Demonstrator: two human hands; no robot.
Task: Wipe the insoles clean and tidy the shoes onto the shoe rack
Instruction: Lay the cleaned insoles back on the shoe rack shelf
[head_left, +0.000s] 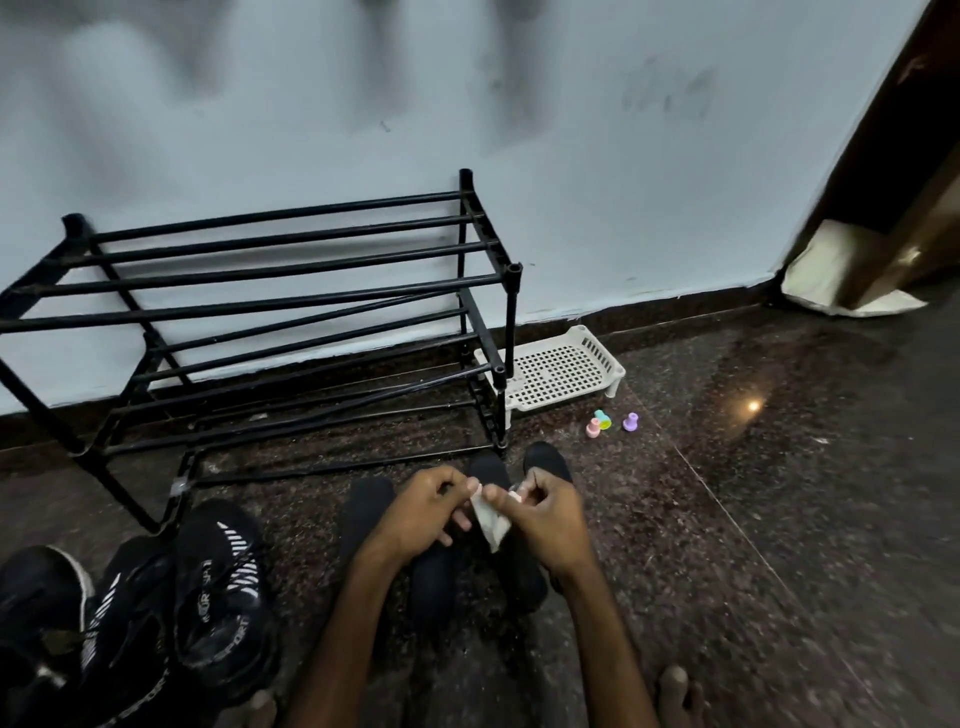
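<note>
A black bar shoe rack (270, 291) stands against the pale wall with nothing on its shelves. Both hands meet over the floor in front of it. My left hand (421, 512) and my right hand (545, 514) pinch a small white wipe (491, 522) between them. Under the hands lie three black insoles (363, 514) side by side on the dark floor, partly hidden by my arms. Black sports shoes with white stripes (218, 582) sit at the lower left, with another dark shoe (36, 597) at the left edge.
A white perforated plastic tray (563, 371) lies right of the rack by the skirting. Three small pastel toy pieces (610, 422) sit on the polished stone floor. A dark wooden door and a pale bag (841, 280) are at the far right. My bare toes (675, 686) show below.
</note>
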